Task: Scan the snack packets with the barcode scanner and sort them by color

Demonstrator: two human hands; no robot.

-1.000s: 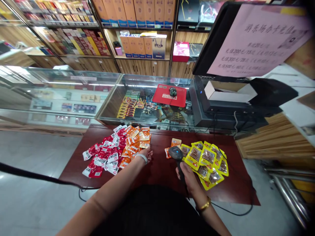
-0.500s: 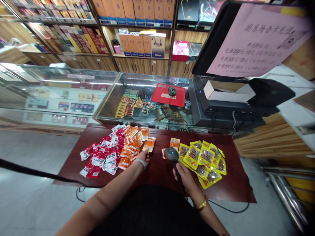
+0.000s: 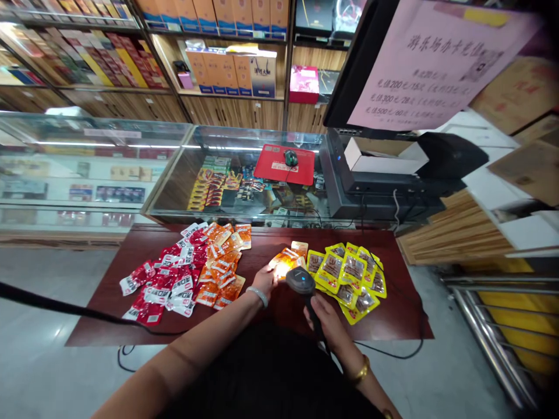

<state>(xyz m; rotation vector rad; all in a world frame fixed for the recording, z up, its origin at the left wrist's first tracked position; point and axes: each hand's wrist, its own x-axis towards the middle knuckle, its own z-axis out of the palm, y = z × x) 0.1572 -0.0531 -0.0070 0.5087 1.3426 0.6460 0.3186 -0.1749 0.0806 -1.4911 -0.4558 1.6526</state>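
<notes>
Pinched in my left hand (image 3: 264, 280) is an orange snack packet (image 3: 283, 263), brightly lit by the scanner's light. My right hand (image 3: 324, 317) grips the handle of a black barcode scanner (image 3: 300, 280), its head close to that packet. Just behind lies another orange packet (image 3: 299, 248), partly covered. Left of my left hand is a pile of orange packets (image 3: 222, 265), beside a heap of red and white packets (image 3: 168, 276). To the right of the scanner, yellow packets (image 3: 353, 270) with clear windows lie overlapping.
The packets lie on a dark red-brown table (image 3: 262, 317). Behind it stands a glass display counter (image 3: 174, 192) with a red mouse pad (image 3: 266, 166) and a mouse (image 3: 290, 157). A monitor with a pink sign (image 3: 419, 75) rises at right. A black cable (image 3: 87, 311) crosses the left side.
My left hand has moved right from the orange pile, carrying an orange packet to the scanner. The scanner's light now shines on the packet. The whole view has shifted slightly.
</notes>
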